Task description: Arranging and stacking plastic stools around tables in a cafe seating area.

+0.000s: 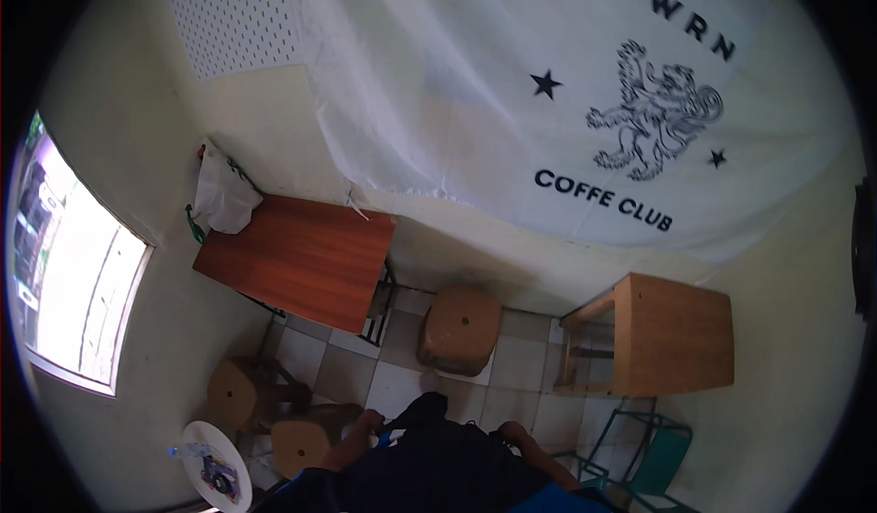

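Observation:
Low in the head view, a dark navy cloth (438, 454), which looks like a garment, spreads between my two hands. A folded part of it sticks up near the middle. My left hand (367, 423) is closed on its left side, beside a small white and blue patch. On the opposite side, my right hand (513, 433) has its fingers curled in at the cloth's edge. The cloth hides part of the fingers of both hands. Whether it is wholly held or partly worn, I cannot tell.
Ahead left is a reddish-brown table (306, 253) with a white bag (226, 193). Brown plastic stools (464, 323) stand ahead and left. A white round table (206, 435) holds a bottle. Right are a wooden table (676, 339) and a green chair (660, 458). A printed white banner (475, 111) covers the wall.

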The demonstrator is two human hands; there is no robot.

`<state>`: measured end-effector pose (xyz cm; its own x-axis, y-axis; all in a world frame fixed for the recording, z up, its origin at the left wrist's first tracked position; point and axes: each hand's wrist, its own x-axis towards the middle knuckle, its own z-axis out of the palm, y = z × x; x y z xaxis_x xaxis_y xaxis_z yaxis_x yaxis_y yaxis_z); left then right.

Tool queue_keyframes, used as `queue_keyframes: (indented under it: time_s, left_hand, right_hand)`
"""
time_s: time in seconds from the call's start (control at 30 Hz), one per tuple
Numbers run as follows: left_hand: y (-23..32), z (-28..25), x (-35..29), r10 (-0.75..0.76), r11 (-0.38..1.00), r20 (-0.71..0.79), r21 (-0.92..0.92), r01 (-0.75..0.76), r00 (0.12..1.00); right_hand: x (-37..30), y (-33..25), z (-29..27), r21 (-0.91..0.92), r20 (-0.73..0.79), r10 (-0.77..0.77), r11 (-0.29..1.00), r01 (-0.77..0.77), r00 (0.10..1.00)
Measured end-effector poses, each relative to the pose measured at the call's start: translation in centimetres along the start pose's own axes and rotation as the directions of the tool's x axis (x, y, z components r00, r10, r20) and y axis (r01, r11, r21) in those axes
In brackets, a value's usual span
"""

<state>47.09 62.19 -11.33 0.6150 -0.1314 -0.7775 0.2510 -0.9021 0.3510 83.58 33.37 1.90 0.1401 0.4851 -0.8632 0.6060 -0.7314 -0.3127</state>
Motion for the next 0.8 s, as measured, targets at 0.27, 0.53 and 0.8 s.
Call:
queue_keyframes:
  time_s: [0.27, 0.53, 0.8]
  left_hand:
    - [-1.1, -10.6, 5.6, -0.382, 0.579, -0.323, -0.814, -0.048, 0.866]
    - [2.8, -12.7, 6.1, -0.288, 0.879, -0.534, -0.476, -0.001, 0.795]
    - [12.6, -10.1, 2.8, -0.353, 0.857, -0.256, -0.474, 0.202, 0.9]
  right_hand:
    - [2.6, -3.4, -13.3, 0.254, -0.214, -0.05, 0.962, 0.105, 0.976]
    - [6.8, -7.3, -19.3, 0.314, -0.195, -0.066, 0.941, 0.126, 0.979]
    - [11.3, -5.8, -22.4, 0.169, -0.063, -0.122, 0.977, 0.131, 0.991]
